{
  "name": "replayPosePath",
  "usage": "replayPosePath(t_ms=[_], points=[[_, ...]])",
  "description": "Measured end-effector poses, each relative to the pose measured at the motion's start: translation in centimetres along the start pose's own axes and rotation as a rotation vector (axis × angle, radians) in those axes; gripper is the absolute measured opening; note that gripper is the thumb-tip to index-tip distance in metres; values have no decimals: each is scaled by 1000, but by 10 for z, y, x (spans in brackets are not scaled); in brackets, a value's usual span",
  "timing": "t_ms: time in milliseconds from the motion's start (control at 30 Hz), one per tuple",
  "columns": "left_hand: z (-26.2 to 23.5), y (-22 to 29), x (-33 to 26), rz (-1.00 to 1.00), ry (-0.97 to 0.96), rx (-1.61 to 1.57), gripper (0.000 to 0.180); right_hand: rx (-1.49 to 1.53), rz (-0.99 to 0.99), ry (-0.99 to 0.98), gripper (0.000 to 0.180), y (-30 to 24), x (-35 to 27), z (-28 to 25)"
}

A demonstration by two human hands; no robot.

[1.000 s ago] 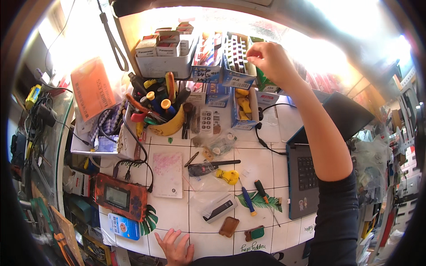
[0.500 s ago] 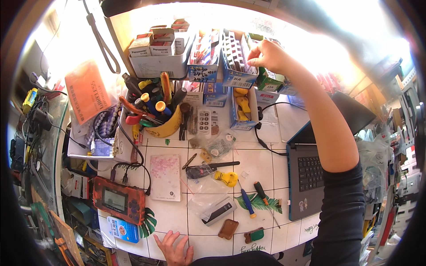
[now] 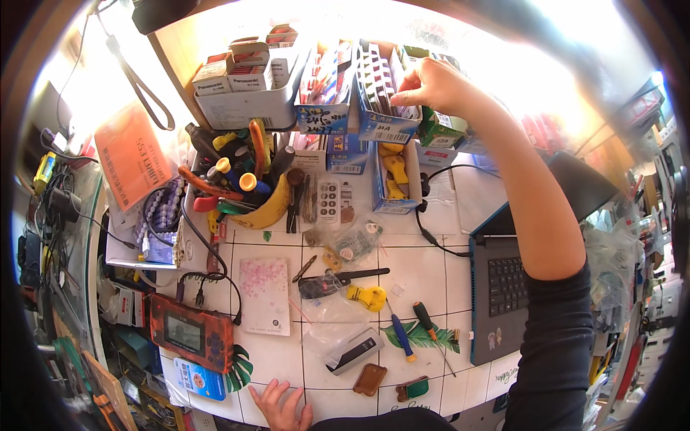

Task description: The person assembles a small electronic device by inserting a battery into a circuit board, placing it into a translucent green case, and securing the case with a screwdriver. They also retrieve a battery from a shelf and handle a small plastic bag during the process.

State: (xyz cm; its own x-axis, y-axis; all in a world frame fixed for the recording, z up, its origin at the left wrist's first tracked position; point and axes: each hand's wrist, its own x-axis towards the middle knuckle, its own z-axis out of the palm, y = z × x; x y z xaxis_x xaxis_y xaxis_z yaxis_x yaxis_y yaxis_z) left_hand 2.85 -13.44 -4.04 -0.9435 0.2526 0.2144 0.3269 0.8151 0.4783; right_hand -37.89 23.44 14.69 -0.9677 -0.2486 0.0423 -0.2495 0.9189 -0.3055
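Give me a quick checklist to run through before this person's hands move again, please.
1. Right hand at the blue box: ok, it is over the box's right side.
2. Pack gripped: cannot tell; the thumb overlaps the flat packs, but contact is unclear.
3. Left hand free: ok, fingers spread at the near table edge, nothing visible in it.
4. Right arm not touching the laptop: cannot tell; they overlap in this single view.
5. Screwdrivers away from both hands: ok, lying apart.
6. Tabletop uncluttered: not ok; tools and plastic bags lie about.
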Motion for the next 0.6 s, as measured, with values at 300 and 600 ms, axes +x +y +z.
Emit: replayPosePath(t_ms=[300,600], points=[[-2,2,0,-42,-5,-11,35,1,-45,127,20,-5,-7,-1],[-1,0,0,-44,-11,-11,35,79,-112,71,15,-10,-12,4]])
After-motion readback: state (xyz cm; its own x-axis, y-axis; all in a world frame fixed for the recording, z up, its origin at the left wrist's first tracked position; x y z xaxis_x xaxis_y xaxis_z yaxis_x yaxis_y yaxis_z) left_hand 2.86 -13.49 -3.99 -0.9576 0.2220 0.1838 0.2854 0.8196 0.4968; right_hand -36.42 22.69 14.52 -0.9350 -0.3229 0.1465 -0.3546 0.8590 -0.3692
